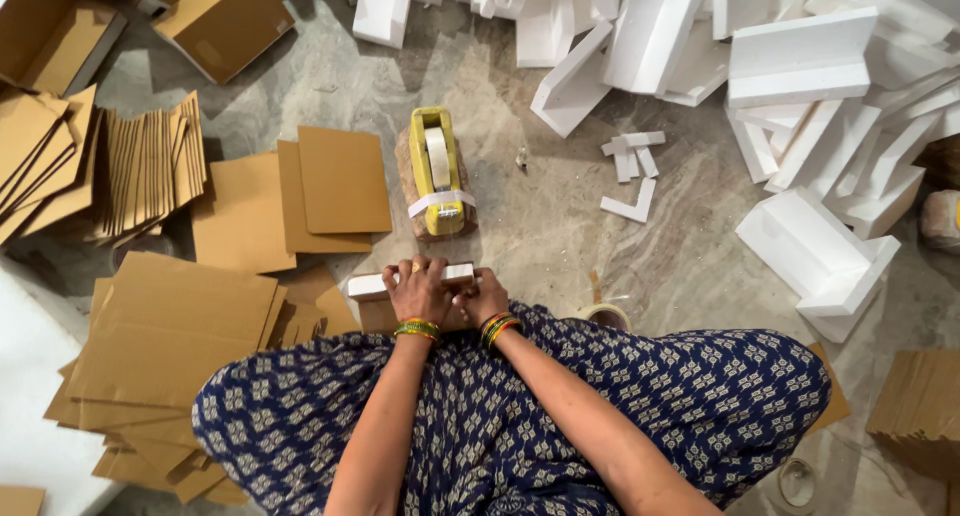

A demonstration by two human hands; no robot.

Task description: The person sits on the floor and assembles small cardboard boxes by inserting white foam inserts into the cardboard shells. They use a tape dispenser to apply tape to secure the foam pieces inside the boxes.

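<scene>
Both the left hand (418,291) and right hand (484,298) clench fingers on a foam-topped box (366,287), tape dispenser (438,170) at twelve o'clock.

Bare floor (560,226) is left open ahead, blocked centrally by yellow tape dispenser (437,171); cardboard sheets (300,191) crowd left, foam blocks (800,126) right.

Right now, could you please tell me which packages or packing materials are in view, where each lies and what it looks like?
Small carton: under both hands, brown with white foam on top.
Tape dispenser: floor ahead, yellow, white tape.
Flat cardboard sheets: left of it, brown rectangles.
Open cardboard box: top left, brown.
Foam corner pieces: top right heap, white L-shapes.
No labels, signs or screens.
</scene>
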